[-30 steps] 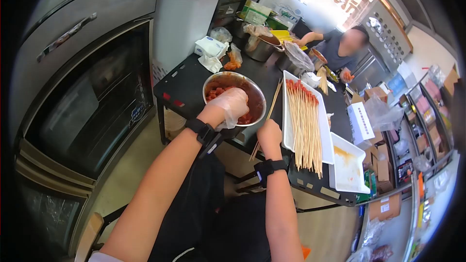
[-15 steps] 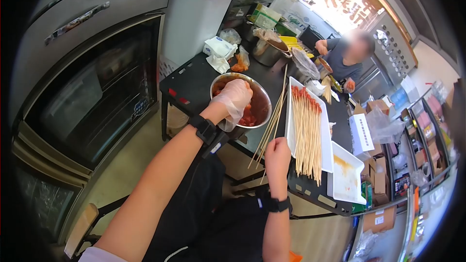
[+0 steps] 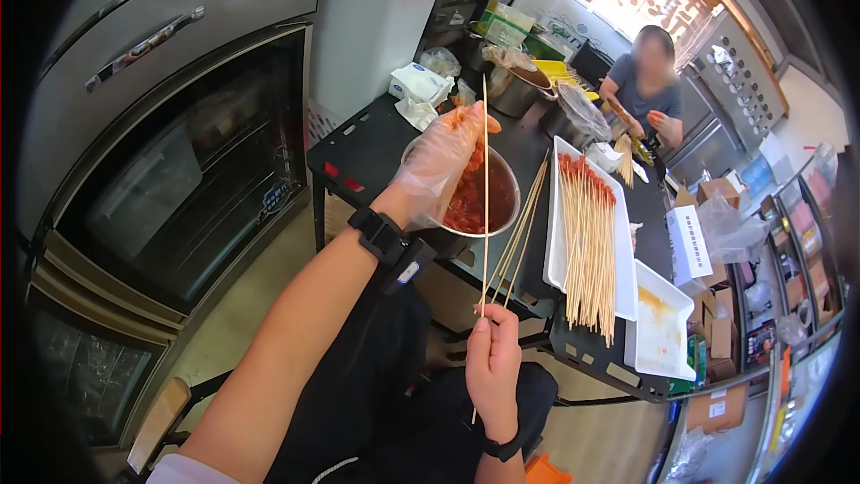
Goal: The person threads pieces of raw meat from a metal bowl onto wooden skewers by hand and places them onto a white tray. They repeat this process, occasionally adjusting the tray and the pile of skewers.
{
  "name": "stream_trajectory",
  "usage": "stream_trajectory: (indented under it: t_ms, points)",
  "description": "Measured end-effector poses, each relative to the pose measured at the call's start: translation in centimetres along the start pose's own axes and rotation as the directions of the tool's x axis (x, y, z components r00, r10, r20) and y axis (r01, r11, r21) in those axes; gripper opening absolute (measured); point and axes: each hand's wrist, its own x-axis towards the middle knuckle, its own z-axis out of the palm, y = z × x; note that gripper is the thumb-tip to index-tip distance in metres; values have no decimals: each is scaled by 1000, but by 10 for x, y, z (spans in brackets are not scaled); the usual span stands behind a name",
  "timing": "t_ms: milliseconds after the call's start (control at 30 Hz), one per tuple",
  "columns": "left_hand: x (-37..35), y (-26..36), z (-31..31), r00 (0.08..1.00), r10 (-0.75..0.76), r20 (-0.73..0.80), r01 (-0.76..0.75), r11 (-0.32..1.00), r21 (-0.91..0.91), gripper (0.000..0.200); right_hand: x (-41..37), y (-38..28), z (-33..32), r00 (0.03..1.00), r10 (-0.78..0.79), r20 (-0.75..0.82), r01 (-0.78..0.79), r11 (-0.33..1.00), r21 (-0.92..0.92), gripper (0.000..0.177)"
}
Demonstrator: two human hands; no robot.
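Note:
My left hand (image 3: 445,154), in a clear plastic glove smeared with red sauce, is raised over the near side of a steel bowl (image 3: 512,186). Its fingers are pinched beside the upper part of a bamboo skewer (image 3: 486,215); what they hold is hidden. The bowl contains red sauced meat pieces (image 3: 466,202). Lower down, my bare right hand (image 3: 493,354) grips that skewer, its pointed end upward. Several loose skewers (image 3: 522,237) lean at the table edge, right of the bowl. Beyond them, a white tray (image 3: 557,255) holds many skewers tipped with red meat.
A second white tray (image 3: 658,341), stained with sauce, sits at the black table's (image 3: 367,139) right end. Tissues (image 3: 421,83) and a steel pot (image 3: 518,94) stand farther back. A co-worker (image 3: 647,90) is across the table. A glass-doored appliance (image 3: 188,179) stands left; shelves (image 3: 788,269) line the right.
My left hand has come up out of the bowl. My right hand has moved down and left, and now holds one skewer upright, apart from the loose ones. The view has shifted slightly.

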Motion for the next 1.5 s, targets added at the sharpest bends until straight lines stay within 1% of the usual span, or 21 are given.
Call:
stream_trajectory:
  t_ms: [67,133,267,333,367,467,500,533,567,633,667,700,767,833,900,933,1000,1033,1100,1333,1500]
  points:
    - [1,0,0,999,42,-4,-42,999,6,31,-1,-1,-1,1000,-27,-6,27,999,-40,15]
    - [2,-1,0,994,76,-79,-85,989,-123,28,-2,-2,-4,1000,10,-1,-10,998,-65,17]
    - [5,-1,0,993,66,-98,-87,971,-224,23,-4,-2,-6,999,25,39,-21,995,-96,18]
    - [2,0,-1,997,42,-59,-52,981,-185,19,-1,0,-5,995,41,92,-44,999,25,18]
    - [1,-2,0,998,37,-57,-47,981,-188,19,3,-2,-5,995,46,89,-48,999,22,18]
    - [0,-7,1,998,-44,38,49,988,-147,21,26,-7,-3,978,71,195,-114,969,221,21]
    - [1,-9,0,980,-36,196,47,998,-49,21,36,-5,-2,979,73,192,-115,969,220,21]
    - [2,-10,-1,937,-40,348,25,999,47,21,46,-3,0,981,110,163,-157,936,316,21]
    - [2,-13,-1,936,-39,349,24,999,46,21,57,-2,1,979,148,138,-193,892,410,21]
    - [0,-16,-2,843,-201,499,168,980,111,22,76,-1,3,990,115,79,-139,866,480,23]
    - [1,-14,-7,809,-341,478,325,938,119,22,81,0,4,996,86,17,-81,833,547,24]
    - [8,-19,-15,808,-347,476,327,936,127,22,80,-1,5,996,88,17,-83,828,555,24]
    - [34,-54,-42,861,-250,442,243,967,74,19,76,-4,8,994,103,20,-93,775,625,28]
    - [60,-102,-70,902,-153,404,159,987,19,17,70,1,11,988,145,45,-144,797,587,33]
    - [57,-107,-74,931,-63,360,80,996,-31,17,63,-1,11,988,140,63,-152,835,529,38]
    - [54,-111,-75,929,-81,361,96,995,-24,17,61,0,9,988,133,78,-154,831,535,40]
    - [19,-37,-34,908,-275,317,384,849,-363,16,59,-4,7,984,156,86,-178,843,507,39]
    - [15,-31,-31,904,-285,318,393,846,-359,16,58,-6,6,983,158,96,-185,863,471,37]
    - [12,-25,-28,926,-226,302,321,892,-317,18,57,-10,6,983,168,76,-184,857,481,37]
    - [8,-13,-20,923,-285,258,349,901,-256,19,60,-11,1,979,173,106,-203,842,499,37]
    - [5,-12,-18,940,-252,232,310,912,-267,16,58,-15,3,985,163,54,-168,851,497,37]
